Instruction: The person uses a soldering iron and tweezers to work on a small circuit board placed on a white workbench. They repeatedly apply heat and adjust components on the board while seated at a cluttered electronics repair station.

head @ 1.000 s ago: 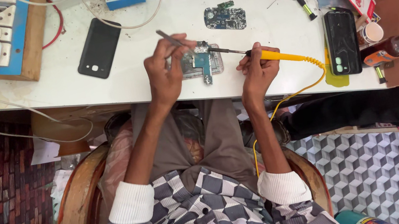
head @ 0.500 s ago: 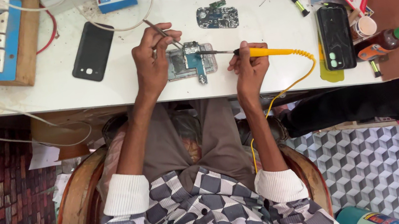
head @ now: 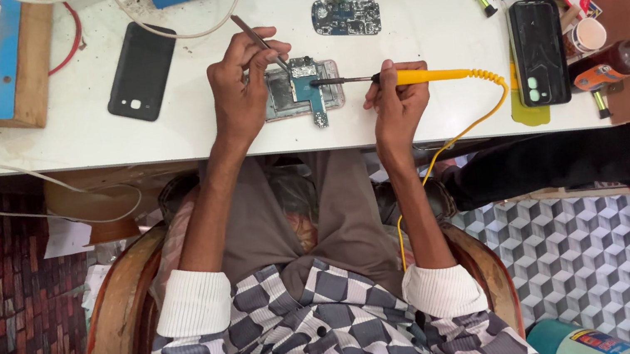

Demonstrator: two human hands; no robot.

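Overhead, left hand (head: 238,88) pinches tweezers (head: 260,42) over the opened phone (head: 301,91); right hand (head: 395,97) grips a yellow soldering iron (head: 421,76).

Both forearms extend forward, white cuffs pushed back; the left hand (head: 240,88) pinches with fingertips closed, the right hand (head: 397,101) curled in a pen-like grip beside it.

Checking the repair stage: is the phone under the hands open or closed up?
Open. The phone lies flat with its circuit board bare; the soldering iron tip and tweezers reach into it.
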